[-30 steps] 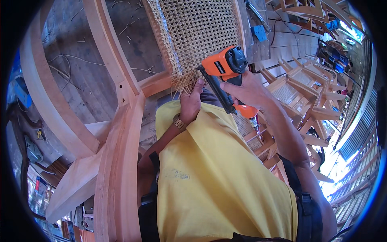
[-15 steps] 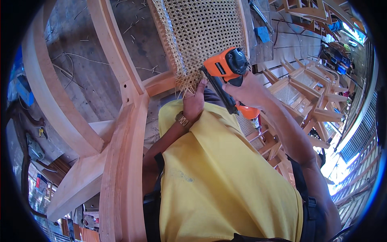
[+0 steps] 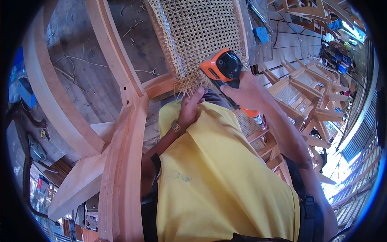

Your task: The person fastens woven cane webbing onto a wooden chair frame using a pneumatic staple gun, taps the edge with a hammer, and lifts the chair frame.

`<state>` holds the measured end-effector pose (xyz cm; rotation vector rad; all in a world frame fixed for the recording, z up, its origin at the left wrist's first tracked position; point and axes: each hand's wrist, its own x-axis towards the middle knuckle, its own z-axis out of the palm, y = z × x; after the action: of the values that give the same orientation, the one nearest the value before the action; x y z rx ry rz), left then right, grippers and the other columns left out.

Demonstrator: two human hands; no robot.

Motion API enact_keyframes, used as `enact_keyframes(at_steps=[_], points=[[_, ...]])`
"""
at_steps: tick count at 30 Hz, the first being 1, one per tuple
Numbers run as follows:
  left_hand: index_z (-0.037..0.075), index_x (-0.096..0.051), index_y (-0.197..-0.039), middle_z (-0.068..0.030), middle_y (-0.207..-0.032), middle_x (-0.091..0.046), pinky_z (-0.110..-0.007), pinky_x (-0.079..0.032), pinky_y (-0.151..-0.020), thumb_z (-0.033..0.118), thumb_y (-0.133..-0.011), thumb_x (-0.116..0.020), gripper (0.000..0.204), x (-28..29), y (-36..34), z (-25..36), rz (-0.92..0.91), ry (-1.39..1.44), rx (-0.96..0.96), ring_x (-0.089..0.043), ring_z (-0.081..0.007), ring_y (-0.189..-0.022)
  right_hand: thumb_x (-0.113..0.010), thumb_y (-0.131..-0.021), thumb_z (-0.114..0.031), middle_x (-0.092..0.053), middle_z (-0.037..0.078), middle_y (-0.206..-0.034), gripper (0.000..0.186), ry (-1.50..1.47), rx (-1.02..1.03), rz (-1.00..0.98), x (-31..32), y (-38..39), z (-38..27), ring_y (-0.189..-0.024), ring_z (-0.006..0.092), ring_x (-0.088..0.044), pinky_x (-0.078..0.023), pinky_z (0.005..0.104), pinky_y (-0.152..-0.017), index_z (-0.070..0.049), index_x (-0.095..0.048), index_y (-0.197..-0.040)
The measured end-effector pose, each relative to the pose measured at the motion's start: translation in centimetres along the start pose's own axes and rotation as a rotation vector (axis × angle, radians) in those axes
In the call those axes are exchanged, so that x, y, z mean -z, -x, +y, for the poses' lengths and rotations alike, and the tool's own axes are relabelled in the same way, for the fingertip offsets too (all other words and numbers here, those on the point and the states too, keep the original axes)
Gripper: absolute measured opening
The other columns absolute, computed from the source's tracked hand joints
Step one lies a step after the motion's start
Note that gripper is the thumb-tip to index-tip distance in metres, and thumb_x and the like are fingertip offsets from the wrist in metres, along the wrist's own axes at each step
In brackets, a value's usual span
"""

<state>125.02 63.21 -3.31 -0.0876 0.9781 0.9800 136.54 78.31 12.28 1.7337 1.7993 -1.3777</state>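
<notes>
My right hand (image 3: 248, 94) grips an orange and black nail gun (image 3: 214, 66), whose nose is hidden over the lower end of a woven cane panel (image 3: 198, 28). Just left of the gun's lower body, my left hand (image 3: 190, 107) has curled fingers and a raised thumb by the frayed cane strands (image 3: 181, 85); what its fingers hold is hidden. The panel lies in a wooden frame with a cross rail (image 3: 159, 84). A yellow cloth (image 3: 217, 169) covers my front below both hands.
Curved wooden chair parts (image 3: 121, 165) stand close on my left. Stacked chair frames with cane (image 3: 306, 97) fill the right. A metal rod (image 3: 258, 16) and blue block (image 3: 261, 34) lie beside the panel. Cord and offcuts (image 3: 72, 64) are on the grey boards.
The nail gun has tilted, so more of its black top faces me and its nose has dropped from view. My left hand has shifted slightly down, its thumb lower on the frayed strands.
</notes>
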Motion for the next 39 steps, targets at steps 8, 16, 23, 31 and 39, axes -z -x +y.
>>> enact_keyframes(at_steps=[8, 16, 23, 31, 39], points=[[0.013, -0.060, -0.113, 0.0004, -0.102, -0.066, -0.027, -0.045, -0.076, 0.023, -0.090, -0.066, 0.026, -0.1, 1.4, 2.4, 0.075, 0.322, -0.011, -0.063, -0.0117, -0.092, -0.064, -0.079, -0.028, -0.067, 0.012, -0.078, 0.039, -0.033, -0.145, -0.059, -0.1, 0.9, -1.0, -0.071, 0.0252, -0.066, -0.051, 0.0370, -0.070, -0.012, -0.064, -0.114], [0.013, -0.060, -0.114, 0.0027, -0.101, -0.066, -0.026, -0.047, -0.070, 0.019, -0.088, -0.070, 0.029, -1.5, 0.4, 2.5, 0.263, 0.182, -0.007, -0.062, -0.0088, -0.089, -0.066, -0.083, -0.021, -0.057, 0.001, -0.065, 0.034, -0.191, -0.230, -0.126, -0.6, 0.8, -2.3, -0.052, 0.0092, -0.055, -0.048, 0.0272, -0.052, -0.008, -0.059, -0.113], [0.015, -0.059, -0.115, 0.0050, -0.102, -0.062, -0.030, -0.043, -0.077, 0.023, -0.089, -0.068, 0.029, -1.3, 0.4, 2.6, 0.238, 0.106, -0.060, -0.056, -0.0085, -0.091, -0.066, -0.084, -0.016, -0.056, 0.000, -0.063, 0.027, -0.296, -0.252, -0.158, -1.1, 0.7, -1.3, -0.050, 0.0078, -0.053, -0.047, 0.0260, -0.050, -0.005, -0.058, -0.109], [0.015, -0.059, -0.114, 0.0048, -0.103, -0.062, -0.030, -0.043, -0.077, 0.022, -0.088, -0.069, 0.029, -1.2, 0.4, 2.7, 0.216, 0.090, -0.073, -0.056, -0.0088, -0.091, -0.066, -0.085, -0.015, -0.055, -0.001, -0.062, 0.024, -0.294, -0.256, -0.147, -1.2, 0.5, -1.8, -0.049, 0.0073, -0.053, -0.047, 0.0256, -0.049, -0.006, -0.058, -0.105], [0.014, -0.060, -0.115, 0.0042, -0.102, -0.064, -0.030, -0.044, -0.076, 0.023, -0.089, -0.068, 0.028, -1.4, 0.4, 2.7, 0.228, 0.091, -0.084, -0.057, -0.0093, -0.090, -0.066, -0.084, -0.016, -0.055, -0.001, -0.064, 0.026, -0.317, -0.249, -0.131, -1.8, 0.2, -1.9, -0.050, 0.0072, -0.053, -0.047, 0.0260, -0.049, -0.006, -0.058, -0.107]])
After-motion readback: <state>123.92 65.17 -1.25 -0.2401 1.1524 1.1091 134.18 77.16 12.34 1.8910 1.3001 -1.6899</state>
